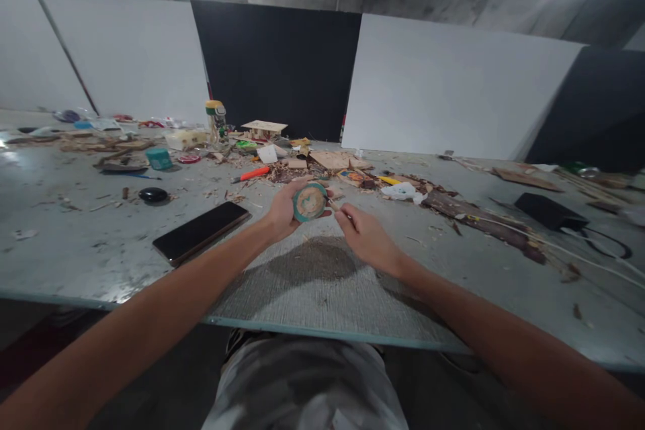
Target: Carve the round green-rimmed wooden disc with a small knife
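Note:
My left hand (285,209) is closed around a round disc (310,202) with a teal rim and a tan, wood-like middle, held up above the table. My right hand (361,231) pinches a thin stick-like tool (332,203); its tip is at or close to the disc's right edge, and I cannot tell if they touch. Most of the tool is hidden by my fingers. Beyond my hands lie an orange-handled cutter (254,173) and a pile of wood shavings. A black phone (200,232) rests left of my left hand.
The grey table (302,306) bears a black mouse (153,195), a teal tub (158,158), a bottle with a yellow-green lid (216,121), a bark-covered stick (478,222) and a black box (549,211) with a cable. White and black panels stand along the back.

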`<state>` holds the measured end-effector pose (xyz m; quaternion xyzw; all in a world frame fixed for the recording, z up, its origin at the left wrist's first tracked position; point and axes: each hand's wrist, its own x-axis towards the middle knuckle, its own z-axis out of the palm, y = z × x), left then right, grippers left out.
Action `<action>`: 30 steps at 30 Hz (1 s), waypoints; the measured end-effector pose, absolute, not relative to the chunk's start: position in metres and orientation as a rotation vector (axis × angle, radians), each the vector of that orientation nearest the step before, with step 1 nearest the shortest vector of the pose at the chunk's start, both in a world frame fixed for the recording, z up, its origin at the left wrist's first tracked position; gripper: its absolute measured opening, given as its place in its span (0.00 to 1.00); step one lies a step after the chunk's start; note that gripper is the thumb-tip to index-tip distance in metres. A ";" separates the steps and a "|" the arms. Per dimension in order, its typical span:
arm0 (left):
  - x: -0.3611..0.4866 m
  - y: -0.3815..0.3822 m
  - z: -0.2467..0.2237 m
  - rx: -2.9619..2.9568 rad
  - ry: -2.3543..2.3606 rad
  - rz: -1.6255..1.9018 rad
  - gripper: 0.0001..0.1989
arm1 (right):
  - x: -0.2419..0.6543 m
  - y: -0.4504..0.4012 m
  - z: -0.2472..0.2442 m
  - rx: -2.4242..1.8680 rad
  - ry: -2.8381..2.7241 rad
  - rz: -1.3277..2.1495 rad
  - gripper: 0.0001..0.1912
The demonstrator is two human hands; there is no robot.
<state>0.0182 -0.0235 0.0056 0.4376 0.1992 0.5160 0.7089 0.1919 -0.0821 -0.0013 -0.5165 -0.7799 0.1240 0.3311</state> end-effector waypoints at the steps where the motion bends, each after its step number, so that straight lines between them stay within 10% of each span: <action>1: 0.019 -0.024 0.006 0.975 0.441 1.149 0.17 | 0.192 -0.082 -0.001 -1.319 -2.039 0.395 0.15; 30: 0.024 -0.027 0.003 1.072 0.566 1.212 0.15 | 0.193 -0.077 0.005 -1.340 -2.011 0.517 0.14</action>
